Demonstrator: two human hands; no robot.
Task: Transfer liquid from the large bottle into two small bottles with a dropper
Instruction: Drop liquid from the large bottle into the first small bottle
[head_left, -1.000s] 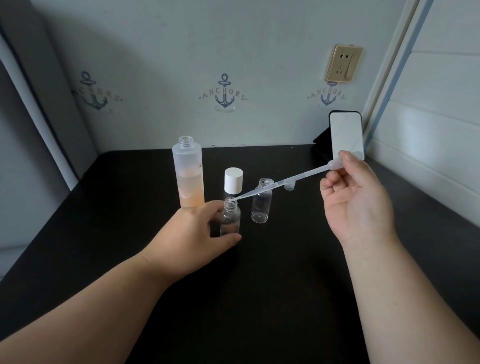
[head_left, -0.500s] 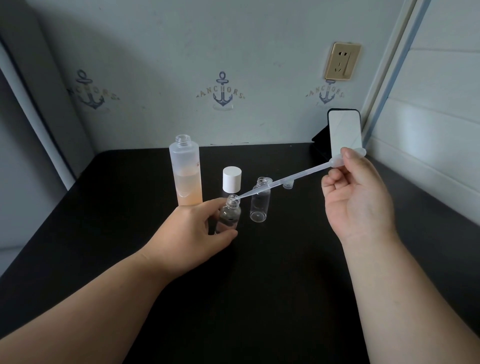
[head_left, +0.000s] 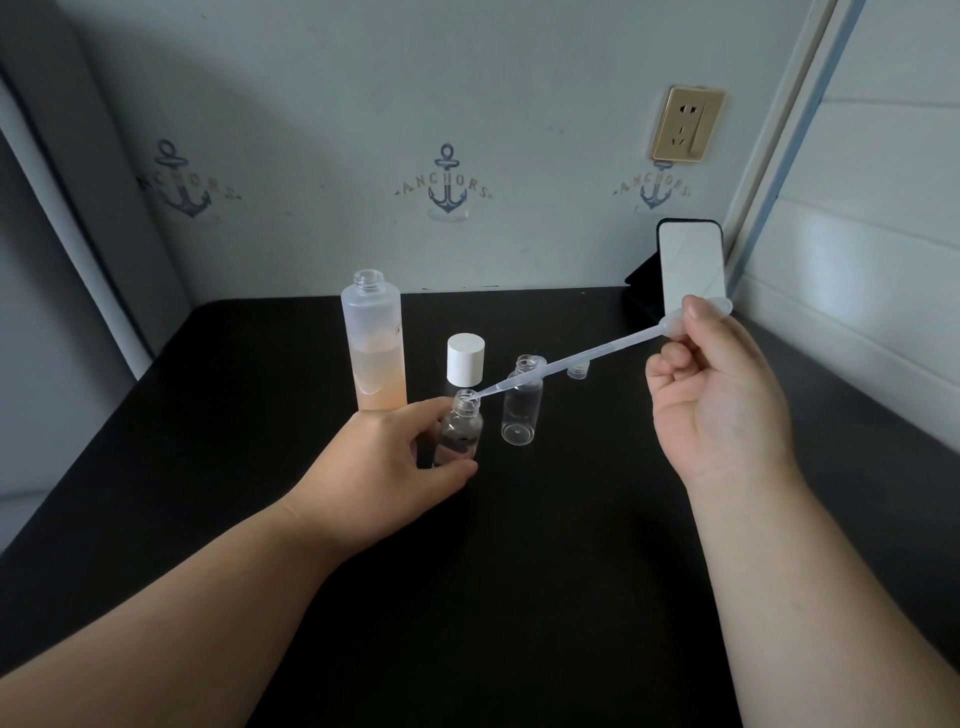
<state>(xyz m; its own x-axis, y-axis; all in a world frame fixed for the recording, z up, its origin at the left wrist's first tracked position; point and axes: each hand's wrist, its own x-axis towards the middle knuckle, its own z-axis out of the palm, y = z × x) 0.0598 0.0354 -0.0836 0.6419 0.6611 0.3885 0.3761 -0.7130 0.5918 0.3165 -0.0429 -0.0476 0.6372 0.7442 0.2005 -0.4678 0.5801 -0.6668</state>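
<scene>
Liquid, pale orange, is filling the lower half of the large bottle, which is standing uncapped toward the back edge of the black bench, left of a white cap. The left hand is gripping one small bottle just in front, while the second small bottle is standing open beside it. The right hand is pinching the dropper bulb, its tip sitting in the held bottle's mouth.
</scene>
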